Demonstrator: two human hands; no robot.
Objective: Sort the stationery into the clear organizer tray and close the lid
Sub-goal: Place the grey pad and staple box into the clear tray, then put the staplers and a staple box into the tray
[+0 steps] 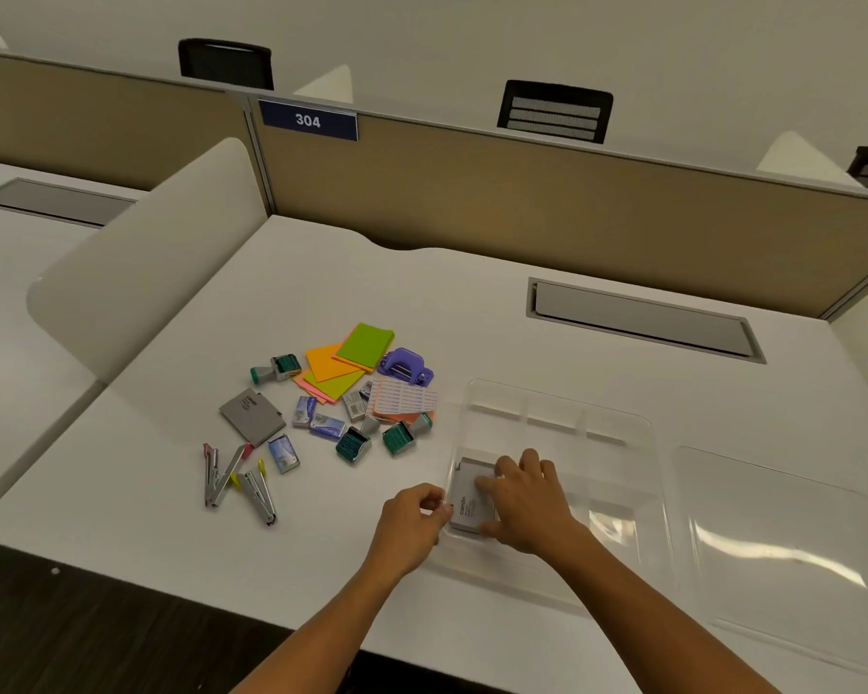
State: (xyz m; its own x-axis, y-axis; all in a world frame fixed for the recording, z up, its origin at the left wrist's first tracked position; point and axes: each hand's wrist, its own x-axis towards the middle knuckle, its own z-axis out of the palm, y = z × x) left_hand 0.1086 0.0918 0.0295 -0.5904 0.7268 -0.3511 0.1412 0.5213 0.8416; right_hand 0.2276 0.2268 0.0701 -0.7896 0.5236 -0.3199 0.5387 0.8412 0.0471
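The clear organizer tray [642, 433] lies on the white desk, right of centre. Its clear lid [782, 558] lies flat beside it on the right. A grey stamp pad box [464, 508] sits in the tray's near left compartment. My right hand [527, 503] rests on the box, thumb at its near edge, fingers on top. My left hand [414, 518] holds the tray's left wall with curled fingers. Loose stationery lies to the left: a second grey box [251, 415], sticky notes [357, 360], a purple punch [406, 368], teal stamps [354, 443], staple boxes [317, 418] and staplers [236, 480].
A beige partition [522, 202] with a "304" sign [307, 120] closes the desk's far side. A grey cable flap [642, 320] is set into the desk behind the tray. A white curved divider [136, 273] stands at the left. The desk's near edge runs below my forearms.
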